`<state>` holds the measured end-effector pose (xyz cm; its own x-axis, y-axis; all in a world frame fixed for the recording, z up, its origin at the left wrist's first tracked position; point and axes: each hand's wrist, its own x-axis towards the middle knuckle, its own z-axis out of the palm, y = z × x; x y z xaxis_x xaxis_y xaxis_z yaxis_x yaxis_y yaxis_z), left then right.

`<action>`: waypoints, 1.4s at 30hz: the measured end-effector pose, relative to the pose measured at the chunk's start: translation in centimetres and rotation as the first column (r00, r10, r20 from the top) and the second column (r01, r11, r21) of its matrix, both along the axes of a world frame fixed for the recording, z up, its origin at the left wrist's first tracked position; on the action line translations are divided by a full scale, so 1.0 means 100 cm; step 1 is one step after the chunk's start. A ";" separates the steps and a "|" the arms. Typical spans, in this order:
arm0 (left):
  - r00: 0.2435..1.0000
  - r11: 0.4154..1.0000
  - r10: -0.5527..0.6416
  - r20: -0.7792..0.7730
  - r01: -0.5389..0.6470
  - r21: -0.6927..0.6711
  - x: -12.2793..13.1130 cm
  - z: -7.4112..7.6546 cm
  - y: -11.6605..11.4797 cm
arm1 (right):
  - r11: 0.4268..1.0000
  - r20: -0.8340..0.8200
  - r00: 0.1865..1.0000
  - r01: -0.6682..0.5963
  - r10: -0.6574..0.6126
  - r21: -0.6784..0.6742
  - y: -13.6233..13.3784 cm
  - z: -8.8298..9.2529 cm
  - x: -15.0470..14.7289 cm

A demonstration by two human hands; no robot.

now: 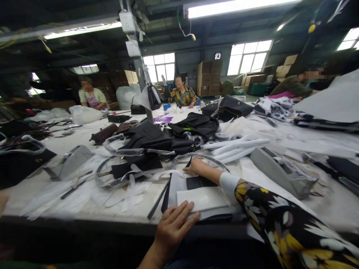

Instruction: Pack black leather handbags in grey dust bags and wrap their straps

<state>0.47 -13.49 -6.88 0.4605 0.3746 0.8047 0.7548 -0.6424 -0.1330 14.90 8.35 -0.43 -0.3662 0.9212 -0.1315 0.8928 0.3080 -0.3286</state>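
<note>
My left hand [175,226] lies flat, fingers stretched, on the near edge of a pale rectangular panel [203,198] at the table's front. Grey and black sheet pieces sit under and beside that panel. Just beyond it, my right hand [198,167] reaches in from the right with its fingers drawn together. A dark pointed edge shows by its fingertips, but what they grip is hidden. Below that hand is a flat black piece [200,182]. A plastic-wrapped handle loop [209,156] curves behind the hand. Black strips [159,200] stick out left of the panel.
Black bags [150,136] are heaped mid-table, with white rolls [238,147] beside them. A grey bag body [283,173] lies at right, another grey piece [71,162] at left. A post [140,74] with sockets rises from the table. Several people work around it.
</note>
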 end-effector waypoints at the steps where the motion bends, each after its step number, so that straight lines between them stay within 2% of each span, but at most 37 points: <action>1: 1.000 1.000 -0.002 0.014 0.002 0.006 0.001 -0.001 0.000 | 1.000 0.020 1.000 0.010 -0.009 -0.016 0.005 -0.005 -0.007; 4: 0.999 1.000 -0.003 0.038 0.003 0.017 0.002 -0.003 0.001 | 0.999 0.035 0.999 0.013 -0.011 -0.052 0.014 -0.013 -0.016; 7: 0.999 1.000 0.009 0.052 -0.010 0.012 0.003 -0.005 0.001 | 0.998 -0.012 1.000 -0.024 0.023 -0.058 0.017 -0.014 -0.014; 10: 0.998 1.000 0.017 0.060 -0.018 0.010 0.005 -0.004 0.000 | 0.987 -0.122 0.982 -0.150 0.142 -0.058 0.014 -0.014 -0.013; 14: 0.997 0.999 0.034 0.072 -0.035 0.015 0.006 0.000 0.000 | 0.927 -0.227 0.927 -0.340 0.300 -0.161 0.010 -0.009 -0.013; 17: 0.998 0.998 0.042 0.052 -0.044 0.044 0.006 0.004 0.002 | 0.880 -0.282 0.895 -0.413 0.345 -0.235 0.019 0.013 -0.005; 20: 0.998 0.995 0.051 0.038 -0.054 0.081 0.005 0.005 0.004 | 0.839 -0.364 0.860 -0.468 0.359 -0.277 0.040 0.051 0.005; 22: 0.997 0.993 0.061 0.042 -0.065 0.099 0.005 0.005 0.006 | 0.852 -0.434 0.837 -0.465 0.334 -0.240 0.059 0.075 0.003; 24: 0.996 0.991 0.067 0.052 -0.073 0.112 0.006 0.005 0.007 | 0.893 -0.524 0.801 -0.422 0.289 -0.153 0.077 0.091 -0.010; 28: 0.996 0.987 0.084 0.039 -0.089 0.133 0.006 0.006 0.007 | 0.956 -0.683 0.694 -0.292 0.225 0.018 0.103 0.101 -0.057; 30: 0.995 0.985 0.095 0.024 -0.098 0.140 0.006 0.005 0.007 | 0.962 -0.716 0.661 -0.268 0.225 0.054 0.107 0.104 -0.083; 34: 0.994 0.983 0.107 0.026 -0.110 0.144 0.005 0.000 0.008 | 0.948 -0.727 0.632 -0.306 0.270 0.086 0.100 0.118 -0.121; 36: 0.994 0.983 0.106 0.037 -0.110 0.147 0.005 -0.002 0.008 | 0.947 -0.716 0.640 -0.307 0.280 0.097 0.092 0.125 -0.124; 38: 0.994 0.985 0.102 0.049 -0.108 0.131 0.006 -0.003 0.007 | 0.956 -0.676 0.689 -0.281 0.262 0.084 0.083 0.124 -0.112; 40: 0.994 0.990 0.095 0.056 -0.100 0.097 0.006 -0.003 0.005 | 0.968 -0.589 0.779 -0.251 0.217 0.024 0.071 0.111 -0.086; 42: 0.994 0.995 0.086 0.061 -0.089 0.054 0.007 -0.002 0.003 | 0.970 -0.450 0.877 -0.229 0.167 -0.085 0.055 0.088 -0.053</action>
